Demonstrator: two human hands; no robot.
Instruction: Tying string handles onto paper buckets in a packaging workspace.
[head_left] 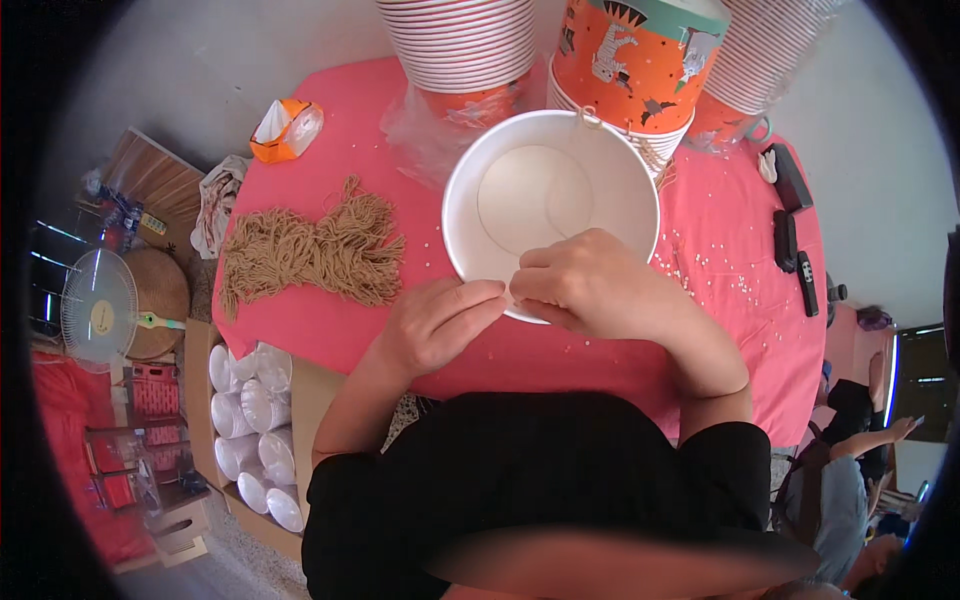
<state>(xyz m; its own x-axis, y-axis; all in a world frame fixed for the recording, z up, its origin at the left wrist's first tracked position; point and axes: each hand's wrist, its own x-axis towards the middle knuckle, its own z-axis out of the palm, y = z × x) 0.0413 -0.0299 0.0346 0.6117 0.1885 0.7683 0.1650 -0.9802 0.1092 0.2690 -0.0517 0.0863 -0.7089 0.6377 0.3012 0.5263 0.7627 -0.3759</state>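
Observation:
A large white paper bucket (616,200) faces me with its mouth up and its round bottom showing inside. At the near rim my left hand (440,322) is closed, its fingertips pressed together at the outer edge. Bent over the same rim from the right, my right hand (580,288) pinches with its fingertips just inside the bucket wall; whatever is between them is hidden. The two hands' fingertips nearly meet. A small loop of brown twine (588,118) hangs at the far rim. Left of the bucket lies a thick bundle of brown twine cords (310,250).
Behind the bucket stand tall stacks of paper buckets (460,45), an orange printed one (640,70) among them. White bits dot the pink tablecloth (785,350). An orange packet (287,130) lies far left; black objects (790,180) lie right. A carton of plastic cups (320,390) stands below left.

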